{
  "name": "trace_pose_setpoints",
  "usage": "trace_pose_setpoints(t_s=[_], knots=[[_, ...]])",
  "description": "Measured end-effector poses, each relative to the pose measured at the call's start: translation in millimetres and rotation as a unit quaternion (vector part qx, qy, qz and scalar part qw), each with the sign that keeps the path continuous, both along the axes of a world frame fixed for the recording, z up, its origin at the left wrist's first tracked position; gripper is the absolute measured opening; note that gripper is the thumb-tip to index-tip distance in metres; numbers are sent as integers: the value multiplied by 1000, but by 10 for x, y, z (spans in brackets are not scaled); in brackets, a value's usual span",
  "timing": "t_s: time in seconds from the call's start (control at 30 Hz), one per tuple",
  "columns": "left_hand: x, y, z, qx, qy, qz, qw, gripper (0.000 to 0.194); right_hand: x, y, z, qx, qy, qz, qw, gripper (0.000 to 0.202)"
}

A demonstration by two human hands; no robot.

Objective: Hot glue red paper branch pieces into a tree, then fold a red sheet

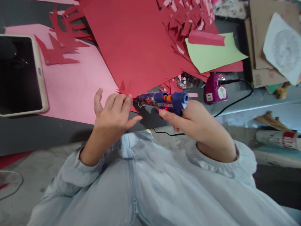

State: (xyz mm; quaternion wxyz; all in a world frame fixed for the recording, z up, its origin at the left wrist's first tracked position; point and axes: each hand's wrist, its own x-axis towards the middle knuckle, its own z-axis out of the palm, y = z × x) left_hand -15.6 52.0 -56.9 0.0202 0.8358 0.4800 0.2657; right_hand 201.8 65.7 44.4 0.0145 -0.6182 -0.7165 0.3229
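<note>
My right hand is closed around the handle of a blue glue gun, which lies nearly level and points left. An orange part shows in its body, and a small red light glows near the handle. Its nozzle ends close to the fingertips of my left hand. That hand rests palm down, thumb and little finger spread, over the edge of the pink and red sheets. Just beyond its fingers lies a small spiky red paper cutout, partly hidden by them.
A large red sheet overlaps a pink sheet. Red spiky cutouts and a phone lie left. Layered red fringe, green paper, a purple power adapter with black cord and cardboard are right.
</note>
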Motion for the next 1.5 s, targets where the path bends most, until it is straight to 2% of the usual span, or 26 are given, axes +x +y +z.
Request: trace_pose_setpoints(t_s=[0.27, 0.57, 0.9, 1.03, 1.2, 1.33, 1.5], knots=[[6, -7, 10, 14, 13, 4, 1000, 60, 72, -8, 55, -23, -78, -12, 997, 53], [7, -6, 17, 3, 15, 3, 1000, 57, 41, 4, 88, -31, -59, -13, 998, 45], [8, -8, -1, 6, 5, 2, 1000, 60, 20, 13, 103, -43, -72, -13, 996, 46], [13, -7, -5, 8, 2, 6, 1000, 61, 44, 14, 115, -40, -95, -7, 995, 53], [9, -7, 0, -10, -11, 5, 1000, 60, 62, 2, 87, -13, -55, 6, 998, 57], [4, -9, 8, 6, -1, 6, 1000, 61, 0, 25, 47, -4, -17, 7, 1000, 47], [5, -12, 23, -20, -8, 3, 1000, 61, -39, 51, 60, -21, -11, 12, 1000, 44]])
